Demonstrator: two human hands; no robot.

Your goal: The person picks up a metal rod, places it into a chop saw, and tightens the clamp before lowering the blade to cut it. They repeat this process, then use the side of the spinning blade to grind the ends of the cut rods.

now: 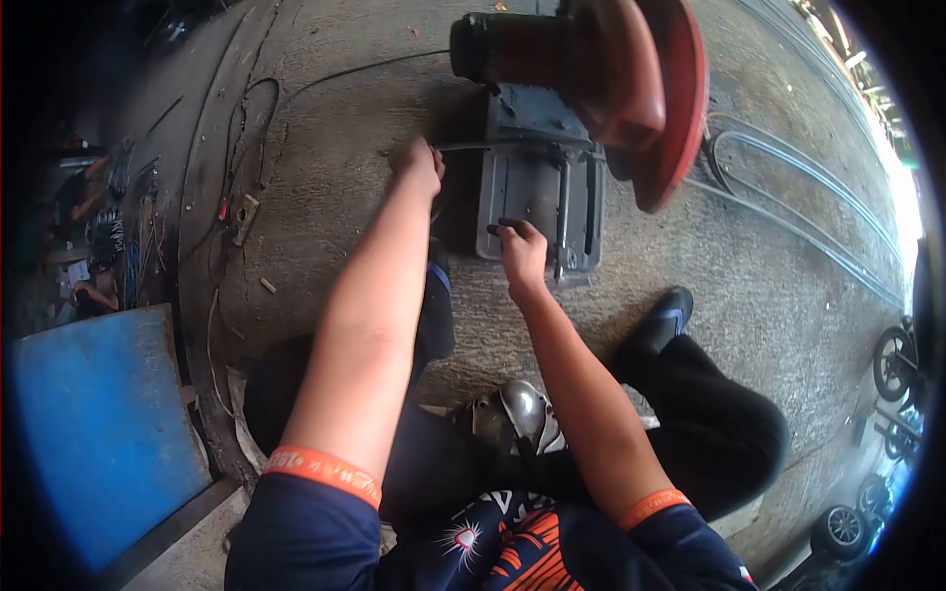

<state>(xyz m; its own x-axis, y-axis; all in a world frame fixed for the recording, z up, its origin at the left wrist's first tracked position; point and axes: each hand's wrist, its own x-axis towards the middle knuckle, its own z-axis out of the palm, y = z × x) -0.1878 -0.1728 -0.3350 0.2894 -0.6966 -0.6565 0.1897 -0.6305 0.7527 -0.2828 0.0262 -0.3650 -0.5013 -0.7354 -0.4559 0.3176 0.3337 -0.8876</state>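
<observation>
A cut-off saw stands on the concrete floor, its red blade guard (680,98) and dark motor raised over a grey metal base (596,222). Across the base runs a thin metal rod (468,147). My left hand (420,167) is closed round the rod's left end, beside the base. At the front part of the base, my right hand (520,246) has its fingers curled by a small dark handle (496,229); whether it grips the handle is hard to tell. A clamp screw (564,202) lies just right of that hand.
Long metal rods (808,163) lie on the floor at the right. A blue panel (108,424) is at the lower left. Cables (236,128) cross the floor at the left. Wheels (844,527) show at the lower right. A shiny metal object (527,409) sits between my legs.
</observation>
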